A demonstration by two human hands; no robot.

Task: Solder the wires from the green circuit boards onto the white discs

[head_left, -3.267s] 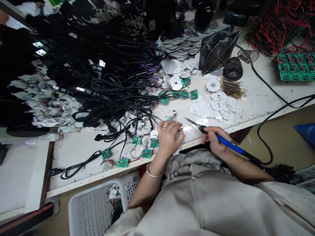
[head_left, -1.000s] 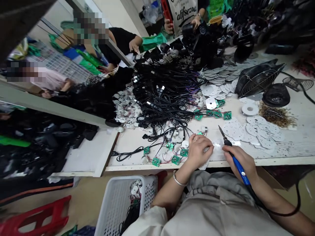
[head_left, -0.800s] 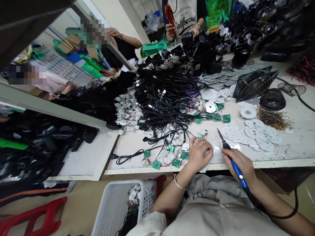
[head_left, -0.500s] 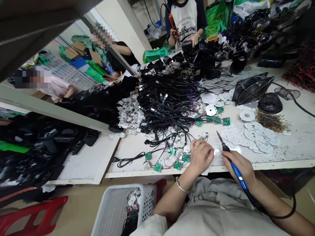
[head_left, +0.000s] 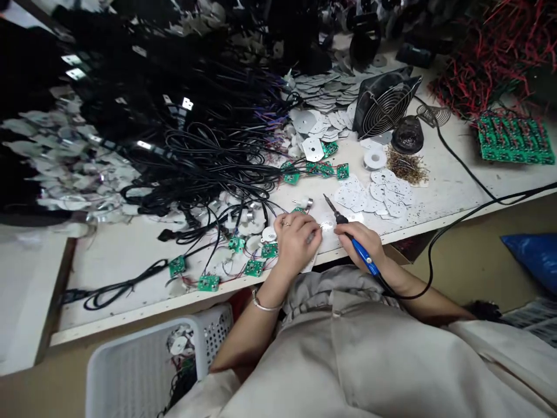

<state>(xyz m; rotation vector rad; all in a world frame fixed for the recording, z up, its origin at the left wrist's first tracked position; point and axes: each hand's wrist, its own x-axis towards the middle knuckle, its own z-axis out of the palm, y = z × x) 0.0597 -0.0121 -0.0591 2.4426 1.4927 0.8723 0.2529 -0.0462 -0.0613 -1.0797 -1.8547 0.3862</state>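
My right hand [head_left: 362, 247] is wrapped round the blue handle of a soldering iron [head_left: 364, 255], whose tip points up and away over the bench. Close to the table's front edge, my left hand [head_left: 297, 244] rests with its fingers curled and pressed together; what they hold is mostly hidden, though a small metallic bit shows by the thumb. A green circuit board [head_left: 298, 210] peeks out just beyond those fingers, beside a small motor [head_left: 307, 204]. Several wired boards lie left of the hand, among them one board [head_left: 254, 267] near the edge.
Black cables [head_left: 204, 157] heap up at the left. White perforated plates [head_left: 389, 191], a solder roll [head_left: 375, 159], an iron stand [head_left: 408, 134] and a black fan [head_left: 385, 104] stand to the right. A panel of boards [head_left: 516, 139] lies far right; a basket [head_left: 143, 360] is below the bench.
The view swung up and left to co-workers across the bench, then back down to the bench. My left hand keeps its curled pose; the soldering iron stays in my right hand.
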